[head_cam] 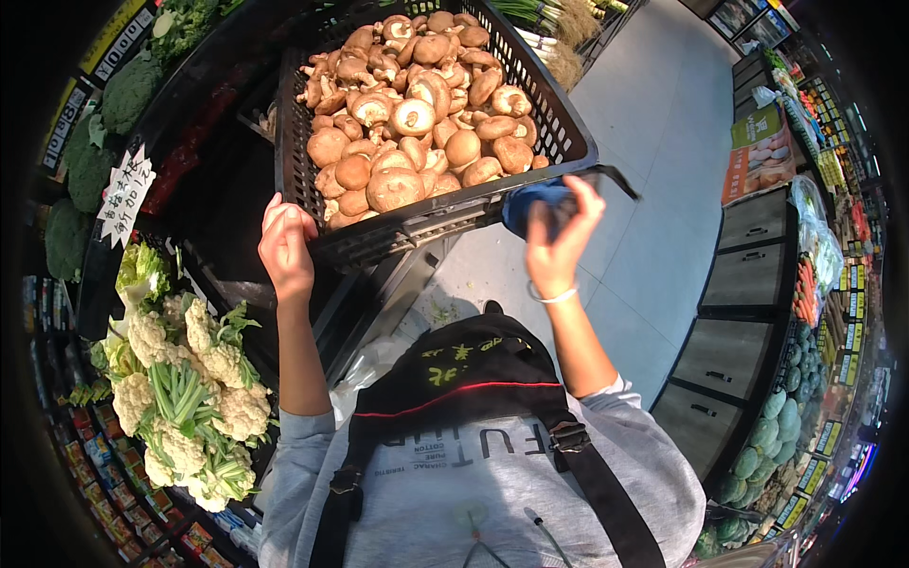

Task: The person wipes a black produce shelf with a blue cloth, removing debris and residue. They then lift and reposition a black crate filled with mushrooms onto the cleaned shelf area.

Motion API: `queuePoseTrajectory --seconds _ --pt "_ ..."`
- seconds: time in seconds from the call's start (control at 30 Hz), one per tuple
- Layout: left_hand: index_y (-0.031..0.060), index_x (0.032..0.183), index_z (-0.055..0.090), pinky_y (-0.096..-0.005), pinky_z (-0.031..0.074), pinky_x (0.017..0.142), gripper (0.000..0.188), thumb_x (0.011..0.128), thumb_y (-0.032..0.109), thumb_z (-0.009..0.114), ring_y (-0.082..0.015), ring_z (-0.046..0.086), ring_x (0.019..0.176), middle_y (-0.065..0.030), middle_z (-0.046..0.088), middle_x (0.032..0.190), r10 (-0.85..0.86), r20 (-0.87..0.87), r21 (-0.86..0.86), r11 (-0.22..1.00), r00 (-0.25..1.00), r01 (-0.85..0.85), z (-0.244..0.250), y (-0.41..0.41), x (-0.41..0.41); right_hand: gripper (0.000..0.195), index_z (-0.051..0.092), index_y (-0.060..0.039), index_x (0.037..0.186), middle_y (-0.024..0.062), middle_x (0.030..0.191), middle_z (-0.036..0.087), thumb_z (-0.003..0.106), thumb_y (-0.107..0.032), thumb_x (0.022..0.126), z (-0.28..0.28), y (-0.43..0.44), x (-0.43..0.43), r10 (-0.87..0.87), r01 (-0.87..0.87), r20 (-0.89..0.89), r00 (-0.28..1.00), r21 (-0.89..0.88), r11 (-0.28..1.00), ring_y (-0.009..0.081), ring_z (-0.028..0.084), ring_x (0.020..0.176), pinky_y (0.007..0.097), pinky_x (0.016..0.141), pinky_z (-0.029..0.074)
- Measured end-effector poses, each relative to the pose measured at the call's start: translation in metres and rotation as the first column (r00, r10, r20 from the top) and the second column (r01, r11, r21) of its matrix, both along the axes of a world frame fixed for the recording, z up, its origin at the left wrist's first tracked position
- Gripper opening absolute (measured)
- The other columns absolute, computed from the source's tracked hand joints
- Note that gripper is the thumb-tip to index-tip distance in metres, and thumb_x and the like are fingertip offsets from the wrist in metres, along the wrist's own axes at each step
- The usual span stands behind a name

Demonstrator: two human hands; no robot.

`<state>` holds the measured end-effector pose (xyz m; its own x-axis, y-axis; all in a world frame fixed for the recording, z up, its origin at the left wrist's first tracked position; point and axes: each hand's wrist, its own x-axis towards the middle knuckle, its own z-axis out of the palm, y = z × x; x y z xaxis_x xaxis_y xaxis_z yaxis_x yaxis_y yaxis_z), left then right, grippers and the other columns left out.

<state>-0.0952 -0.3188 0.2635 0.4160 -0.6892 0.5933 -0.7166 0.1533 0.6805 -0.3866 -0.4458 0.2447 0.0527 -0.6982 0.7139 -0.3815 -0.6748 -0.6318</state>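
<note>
A black plastic crate (583, 140) full of brown shiitake mushrooms (395, 188) is tilted before me at the top centre. My left hand (287, 245) grips the crate's near left corner, fingers curled over its rim. Near the right corner, my right hand (561, 234) holds a dark blue object (522, 207), possibly cloth, against the crate's near side. A black strap-like piece (619, 182) sticks out beyond that hand. Motion blurs the right hand, and what the blue thing is cannot be told.
Cauliflowers (170, 440) lie at the left, with broccoli (131, 89) above and a handwritten sign (128, 193) beside them. Leeks (543, 42) are past the crate. Grey tiled floor (632, 234) runs along the right, bordered by wooden cabinets (724, 355) under vegetable shelves.
</note>
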Motion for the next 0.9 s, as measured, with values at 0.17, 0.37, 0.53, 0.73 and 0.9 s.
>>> queuePoseTrajectory --seconds 0.17,0.37,0.53,0.73,0.9 --pt "0.0019 0.066 0.047 -0.0429 0.029 0.106 0.033 0.096 0.014 0.038 -0.0140 0.046 0.065 -0.0020 0.046 0.063 -0.008 0.020 0.032 0.999 1.000 0.008 0.005 0.000 0.000 0.036 0.059 -0.0119 0.098 0.0102 0.102 0.053 0.065 -0.005 0.064 -0.041 0.009 0.042 0.294 -0.383 -0.322 0.900 -0.262 0.886 0.0295 0.055 0.095 0.0395 0.082 0.047" --pt "0.0017 0.063 0.046 -0.0434 0.033 0.103 0.032 0.093 0.009 0.040 -0.0167 0.047 0.063 -0.0032 0.046 0.060 0.035 0.090 0.048 0.998 0.995 -0.040 0.004 0.003 0.001 0.021 0.063 -0.0174 0.082 0.0032 0.102 0.056 0.074 -0.012 0.065 -0.061 -0.055 -0.035 0.024 -0.312 -0.534 0.845 -0.456 0.833 0.0235 0.056 0.094 0.0387 0.080 0.048" --pt "0.0020 0.059 0.047 -0.0437 0.038 0.098 0.032 0.091 0.009 0.043 -0.0204 0.049 0.061 -0.0045 0.046 0.056 0.097 0.068 0.012 0.995 0.993 -0.098 0.003 -0.001 -0.009 0.031 0.056 -0.0097 0.086 0.0098 0.099 0.052 0.065 0.000 0.058 -0.052 -0.018 0.009 -0.043 0.001 -0.229 0.972 -0.182 0.983 0.0314 0.049 0.096 0.0428 0.084 0.041" --pt "0.0022 0.059 0.047 -0.0441 0.038 0.097 0.030 0.089 0.008 0.044 -0.0220 0.050 0.062 -0.0054 0.047 0.058 0.048 0.157 0.056 0.997 0.986 -0.058 0.008 -0.004 -0.005 0.027 0.063 -0.0108 0.103 0.0084 0.107 0.058 0.067 -0.017 0.077 -0.045 0.054 0.106 0.637 -0.675 -0.366 0.679 0.032 0.737 0.0267 0.056 0.100 0.0390 0.093 0.045" --pt "0.0014 0.062 0.046 -0.0448 0.038 0.100 0.030 0.090 0.011 0.041 -0.0188 0.047 0.061 -0.0045 0.044 0.059 0.021 0.195 0.070 0.997 0.981 -0.036 0.009 -0.002 -0.003 0.025 0.059 -0.0140 0.106 0.0041 0.106 0.059 0.059 -0.012 0.081 -0.080 -0.001 0.064 0.539 -0.790 -0.646 0.540 -0.170 0.588 0.0236 0.058 0.100 0.0342 0.088 0.049"
